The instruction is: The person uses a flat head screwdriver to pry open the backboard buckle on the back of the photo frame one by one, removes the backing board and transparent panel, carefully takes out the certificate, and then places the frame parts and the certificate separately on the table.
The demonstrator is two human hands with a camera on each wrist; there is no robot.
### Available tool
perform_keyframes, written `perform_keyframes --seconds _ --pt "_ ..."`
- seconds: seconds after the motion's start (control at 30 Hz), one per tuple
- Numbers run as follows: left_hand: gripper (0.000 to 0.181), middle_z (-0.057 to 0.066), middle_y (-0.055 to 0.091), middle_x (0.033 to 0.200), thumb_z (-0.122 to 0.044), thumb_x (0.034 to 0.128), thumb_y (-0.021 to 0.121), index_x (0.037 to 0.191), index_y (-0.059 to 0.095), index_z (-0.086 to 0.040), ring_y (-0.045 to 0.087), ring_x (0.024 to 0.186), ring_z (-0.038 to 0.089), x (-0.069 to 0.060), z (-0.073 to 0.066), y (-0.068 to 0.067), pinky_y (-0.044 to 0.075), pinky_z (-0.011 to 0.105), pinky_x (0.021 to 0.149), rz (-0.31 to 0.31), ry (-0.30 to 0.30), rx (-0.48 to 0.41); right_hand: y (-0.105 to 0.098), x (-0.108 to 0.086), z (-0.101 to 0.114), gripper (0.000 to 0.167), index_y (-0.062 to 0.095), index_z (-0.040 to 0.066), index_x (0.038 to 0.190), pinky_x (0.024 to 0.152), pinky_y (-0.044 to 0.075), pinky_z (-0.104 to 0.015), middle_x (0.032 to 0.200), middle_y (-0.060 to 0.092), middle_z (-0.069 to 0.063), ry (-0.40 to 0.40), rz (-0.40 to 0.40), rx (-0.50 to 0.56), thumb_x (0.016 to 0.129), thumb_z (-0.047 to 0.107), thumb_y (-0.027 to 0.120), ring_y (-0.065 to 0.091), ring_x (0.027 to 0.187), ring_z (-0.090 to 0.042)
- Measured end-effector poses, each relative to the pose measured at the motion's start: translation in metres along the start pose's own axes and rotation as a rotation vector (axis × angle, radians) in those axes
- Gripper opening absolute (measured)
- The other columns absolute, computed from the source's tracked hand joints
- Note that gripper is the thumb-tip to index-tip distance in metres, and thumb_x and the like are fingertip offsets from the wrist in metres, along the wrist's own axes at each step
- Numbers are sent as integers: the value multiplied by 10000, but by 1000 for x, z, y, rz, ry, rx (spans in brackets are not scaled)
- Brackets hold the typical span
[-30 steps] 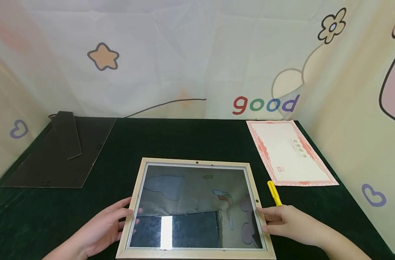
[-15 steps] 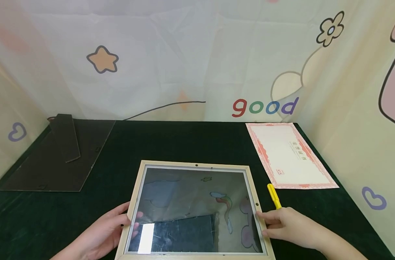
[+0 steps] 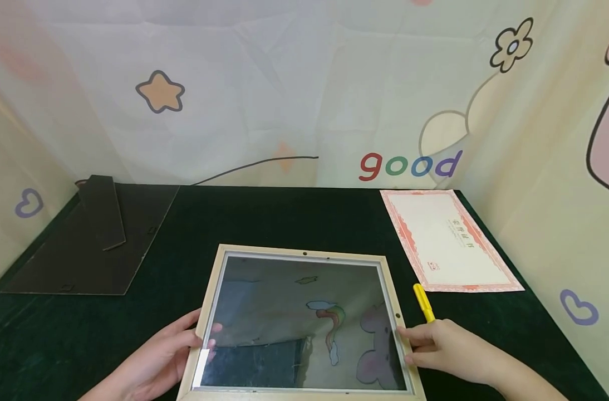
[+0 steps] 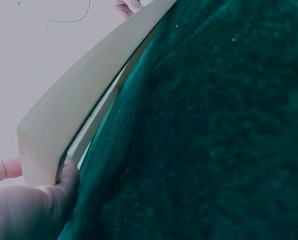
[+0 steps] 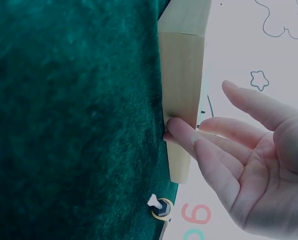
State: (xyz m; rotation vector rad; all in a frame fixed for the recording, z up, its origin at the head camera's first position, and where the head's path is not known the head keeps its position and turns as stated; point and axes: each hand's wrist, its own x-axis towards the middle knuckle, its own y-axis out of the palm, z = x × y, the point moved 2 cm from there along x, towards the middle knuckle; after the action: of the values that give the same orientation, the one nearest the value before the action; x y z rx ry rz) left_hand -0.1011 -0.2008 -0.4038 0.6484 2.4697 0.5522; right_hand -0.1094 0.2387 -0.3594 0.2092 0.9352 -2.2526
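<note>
A pale wooden picture frame [image 3: 304,252] with a clear, reflecting pane [image 3: 284,317] is at the front middle in the head view. My left hand [image 3: 161,351] grips its left side, with thumb and fingers on either side of the wood in the left wrist view. A gap shows under part of the frame [image 4: 96,80] there. My right hand [image 3: 450,348] touches the right side. In the right wrist view its fingertips [image 5: 176,127] rest against the frame's outer face, while the uppermost digit stands off from the wood.
A yellow pen-shaped thing [image 3: 423,303] lies just beyond my right hand. Behind it is a red-bordered certificate [image 3: 447,239]. The black backing board [image 3: 84,256] with its stand leg lies at the left. Dark green cloth [image 3: 284,217] covers the table; printed fabric walls surround it.
Reflections in the pane have slid leftward, and the bright patch now sits at its left edge. The frame shifts only slightly. Both hands keep nearly the same places on it.
</note>
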Motion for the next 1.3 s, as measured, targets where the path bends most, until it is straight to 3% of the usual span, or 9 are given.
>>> perform_keyframes --seconds 0.17,0.33,0.47,0.53,0.63,0.73,1.07,1.2,1.3 --pt "826 197 277 1396 -61 925 501 1476 -111 -120 540 1012 197 0 2 -3 438 361 932 -53 7 39 -1 1 0 540 568 -60 1230 812 517 -371 1206 592 -187 11 1 3 839 291 692 596 804 -106" --pt "869 260 153 1472 -103 961 484 1458 -203 -293 507 1167 246 0 4 -3 422 409 953 -49 50 121 0 1 -1 532 583 -53 1217 815 515 -379 1204 594 -186 26 3 -2 832 295 699 603 830 -111" --pt "694 282 -18 1502 -147 981 458 1510 8 -156 344 1302 376 1 5 -3 386 501 971 -61 50 222 0 2 -1 522 588 -55 1210 814 515 -373 1198 598 -187 18 7 -7 834 291 697 617 864 -98" --pt "598 270 16 1507 -143 974 456 1493 164 -83 308 1308 396 0 4 -3 382 515 967 -85 29 259 0 2 -1 519 590 -51 1210 817 512 -378 1199 597 -187 17 5 -10 833 290 698 617 872 -99" --pt "519 259 145 1497 -104 949 435 1447 301 -45 400 1243 339 -2 1 -2 395 506 959 -118 10 283 0 3 -1 521 591 -52 1208 816 514 -386 1198 595 -194 25 -3 -14 828 288 703 609 844 -109" --pt "499 238 236 1478 -109 945 404 1434 327 -40 460 1174 242 -4 -3 1 372 526 973 -135 -2 306 1 4 -1 525 589 -51 1211 811 515 -389 1195 597 -195 33 -9 -19 825 286 706 600 811 -120" --pt "493 248 297 1441 -228 992 409 1406 320 24 388 1220 301 -6 -8 8 245 627 1008 -160 -14 452 0 5 0 501 601 -53 1196 803 520 -384 1181 602 -206 26 -14 -32 828 271 703 588 765 -116" --pt "484 286 129 1495 -256 980 462 1383 375 -3 179 1332 458 -6 -9 10 184 662 1006 -216 -13 562 1 5 0 490 607 -56 1186 812 513 -415 1176 605 -206 38 -15 -33 828 263 703 590 777 -130" --pt "469 291 22 1505 -264 964 506 1357 424 -22 40 1350 491 -5 -11 12 169 659 1010 -250 21 679 2 7 0 480 612 -56 1178 811 511 -440 1168 608 -208 52 -25 -46 824 254 706 582 770 -145"
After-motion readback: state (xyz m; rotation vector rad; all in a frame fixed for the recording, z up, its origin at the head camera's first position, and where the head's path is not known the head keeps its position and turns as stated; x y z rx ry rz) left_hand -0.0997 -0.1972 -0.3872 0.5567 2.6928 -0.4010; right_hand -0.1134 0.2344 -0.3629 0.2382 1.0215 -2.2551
